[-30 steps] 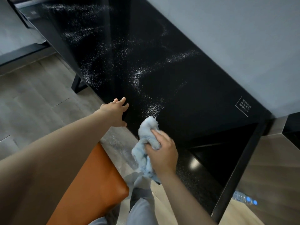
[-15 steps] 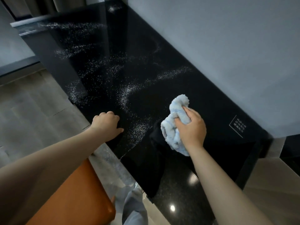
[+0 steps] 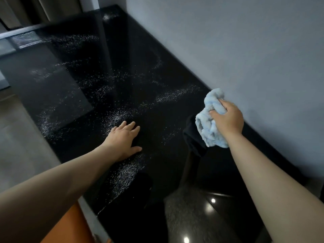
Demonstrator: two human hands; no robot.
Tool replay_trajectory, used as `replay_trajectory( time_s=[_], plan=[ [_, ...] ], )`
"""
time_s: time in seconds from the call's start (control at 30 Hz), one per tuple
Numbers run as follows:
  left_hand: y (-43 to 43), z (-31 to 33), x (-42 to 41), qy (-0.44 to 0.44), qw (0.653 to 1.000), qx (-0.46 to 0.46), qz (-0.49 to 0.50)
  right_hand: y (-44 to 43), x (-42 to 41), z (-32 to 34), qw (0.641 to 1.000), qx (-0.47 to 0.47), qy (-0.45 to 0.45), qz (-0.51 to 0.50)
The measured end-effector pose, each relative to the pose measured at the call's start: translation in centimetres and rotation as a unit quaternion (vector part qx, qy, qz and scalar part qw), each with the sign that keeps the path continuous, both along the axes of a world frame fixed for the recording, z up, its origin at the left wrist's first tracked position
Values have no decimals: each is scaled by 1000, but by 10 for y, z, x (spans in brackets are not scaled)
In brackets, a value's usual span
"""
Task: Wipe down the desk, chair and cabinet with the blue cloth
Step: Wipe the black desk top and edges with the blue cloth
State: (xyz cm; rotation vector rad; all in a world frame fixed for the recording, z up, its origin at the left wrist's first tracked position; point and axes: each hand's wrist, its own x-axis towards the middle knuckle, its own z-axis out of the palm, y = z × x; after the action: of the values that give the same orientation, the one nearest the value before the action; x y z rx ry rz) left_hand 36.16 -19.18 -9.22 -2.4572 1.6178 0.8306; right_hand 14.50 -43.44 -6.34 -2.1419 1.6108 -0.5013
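Now, wiping the desk [image 3: 122, 67] | right hand [image 3: 228, 118] clutches the bunched blue cloth [image 3: 208, 127] at the desk's far edge, arm stretched forward | left hand [image 3: 124, 139] lies flat, fingers spread, on the desk's near half | white specks [image 3: 175, 94] streak the desk beyond; next likely a pressed sweep through them.

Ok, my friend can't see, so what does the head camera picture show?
A person's right hand grips a crumpled fluffy light-blue cloth over a glossy black desk top streaked with white dust. Their left hand rests flat on it.
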Motion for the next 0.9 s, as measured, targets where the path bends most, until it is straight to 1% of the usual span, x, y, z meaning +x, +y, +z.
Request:
replay_trajectory(
  time_s=[0.1, 0.23, 0.37, 0.47, 0.67, 0.73, 0.9],
  plan=[
    [-11, -11, 2, -22, 1000, 12, -7, -30, 4, -12, 1000, 11, 10, -15],
    [-20, -19, 2, -31, 999, 17, -9, -63, 10, -23, 999, 2, 44, 11],
    [-22, -21, 1, -49, 998, 30, -22, -89, 17, -34, 994, -22, 100, 34],
    [-21, -22, 2, -45, 998, 28, -17, -102, 24, -47, 987, -29, 149, 50],
    [-22, -21, 1, -47, 998, 35, -17, -115, 34, -57, 974, -2, 209, 83],
    [-23, -22, 1, -45, 998, 35, -15, -110, 33, -56, 971, -7, 216, 101],
    [-24, -24, 0, -44, 999, 31, -9, -77, 33, -59, 967, -45, 192, 161]
  ],
)
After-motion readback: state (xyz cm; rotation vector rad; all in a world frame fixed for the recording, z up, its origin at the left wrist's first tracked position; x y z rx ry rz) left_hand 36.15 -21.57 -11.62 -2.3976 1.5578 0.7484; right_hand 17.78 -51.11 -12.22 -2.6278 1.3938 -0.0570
